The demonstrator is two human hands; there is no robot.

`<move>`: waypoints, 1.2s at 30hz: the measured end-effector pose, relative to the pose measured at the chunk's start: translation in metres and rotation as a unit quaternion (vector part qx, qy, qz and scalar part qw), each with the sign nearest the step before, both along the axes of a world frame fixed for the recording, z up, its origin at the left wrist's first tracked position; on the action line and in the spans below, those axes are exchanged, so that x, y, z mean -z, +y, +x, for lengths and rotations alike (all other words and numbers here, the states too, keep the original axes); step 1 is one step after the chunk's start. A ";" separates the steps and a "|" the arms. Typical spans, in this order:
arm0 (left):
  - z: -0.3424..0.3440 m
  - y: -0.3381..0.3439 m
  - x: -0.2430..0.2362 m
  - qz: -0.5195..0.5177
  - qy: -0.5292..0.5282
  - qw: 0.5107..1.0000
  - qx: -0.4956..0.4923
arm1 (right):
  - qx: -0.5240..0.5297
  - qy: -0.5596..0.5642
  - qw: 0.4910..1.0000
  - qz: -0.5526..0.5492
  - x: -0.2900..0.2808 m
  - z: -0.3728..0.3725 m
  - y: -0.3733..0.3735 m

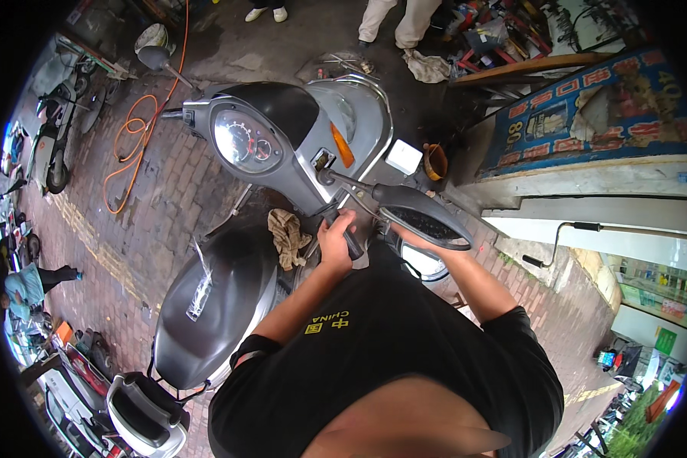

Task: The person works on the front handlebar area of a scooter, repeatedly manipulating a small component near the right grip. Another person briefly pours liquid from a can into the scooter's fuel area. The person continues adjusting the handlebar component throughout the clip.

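Observation:
A grey and black scooter stands in front of me, with its round dashboard (244,143) at upper left of centre. My left hand (336,235) is closed round the black handlebar grip (353,244) on the scooter's near side. The black rear-view mirror (427,214) juts out just right of it. My right hand (401,231) reaches in beneath that mirror; its fingers are mostly hidden, and I cannot see what they touch. A brown checked rag (285,235) lies left of my left hand, by the black seat (220,313).
Clear plastic (199,294) lies on the seat. An orange hose (136,156) coils over the brick paving. At right are a blue sign board (580,114) and a bent crank handle (556,243). Another person's legs (397,21) stand at the back, near tool racks (504,38).

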State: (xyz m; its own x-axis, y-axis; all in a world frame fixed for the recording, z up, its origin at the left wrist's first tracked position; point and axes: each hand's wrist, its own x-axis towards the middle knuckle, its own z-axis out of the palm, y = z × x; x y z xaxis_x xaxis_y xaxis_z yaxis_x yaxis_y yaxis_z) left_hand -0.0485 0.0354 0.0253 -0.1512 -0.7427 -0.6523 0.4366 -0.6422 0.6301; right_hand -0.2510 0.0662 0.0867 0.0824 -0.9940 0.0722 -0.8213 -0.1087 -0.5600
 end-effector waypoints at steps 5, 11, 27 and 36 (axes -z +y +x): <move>-0.004 -0.004 -0.004 -0.007 0.035 0.999 -0.010 | 0.057 -0.154 0.985 0.061 0.020 -0.009 0.005; -0.003 -0.002 -0.001 -0.011 0.023 0.999 -0.021 | 0.011 -0.111 0.955 0.276 -0.044 0.039 -0.002; -0.002 -0.001 -0.005 0.001 0.003 1.000 -0.005 | -0.017 -0.016 0.999 -0.042 0.003 -0.006 -0.005; -0.002 -0.002 0.007 -0.004 0.025 1.000 -0.013 | -0.002 -0.127 0.959 0.255 -0.040 0.054 -0.001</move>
State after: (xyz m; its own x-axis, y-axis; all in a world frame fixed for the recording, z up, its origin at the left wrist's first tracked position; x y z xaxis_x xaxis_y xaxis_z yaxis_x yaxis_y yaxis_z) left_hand -0.0508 0.0332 0.0183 -0.1639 -0.7522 -0.6383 0.4836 -0.6252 0.6126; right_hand -0.1966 0.0651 0.1269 0.1301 -0.9054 -0.4042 -0.6512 0.2294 -0.7234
